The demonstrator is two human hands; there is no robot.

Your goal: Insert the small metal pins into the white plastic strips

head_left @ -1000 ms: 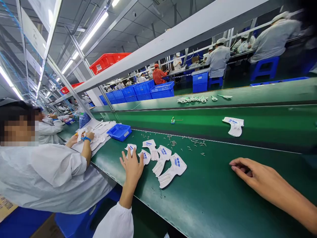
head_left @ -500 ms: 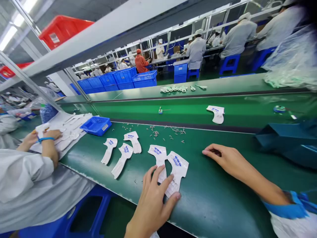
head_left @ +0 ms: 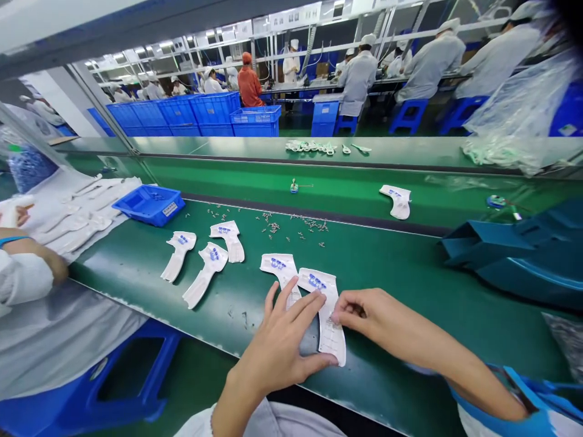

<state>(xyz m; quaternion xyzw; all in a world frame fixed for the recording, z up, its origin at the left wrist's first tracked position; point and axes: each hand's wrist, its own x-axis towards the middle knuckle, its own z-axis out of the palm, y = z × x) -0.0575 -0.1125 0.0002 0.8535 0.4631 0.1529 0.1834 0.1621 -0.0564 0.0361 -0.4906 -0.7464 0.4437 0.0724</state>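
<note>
My left hand (head_left: 283, 340) lies with fingers spread on two white pistol-shaped plastic shells with blue print, touching the nearer shell (head_left: 328, 315) and covering part of the other (head_left: 279, 268). My right hand (head_left: 364, 315) rests curled at the right edge of the nearer shell, fingertips touching it. Three more white shells (head_left: 203, 261) lie to the left on the green bench (head_left: 387, 267). Small screws (head_left: 282, 223) are scattered beyond them.
A blue tray (head_left: 149, 204) stands at the left by a co-worker's arm (head_left: 27, 264) and a pile of white parts. One white shell (head_left: 397, 200) lies on the green conveyor. A dark teal bin (head_left: 519, 255) lies at right. Workers sit at far benches.
The view has tilted down. My right hand moved left to the nearer shell's edge. My left hand stays on the two shells, and the nearer one has turned toward me.
</note>
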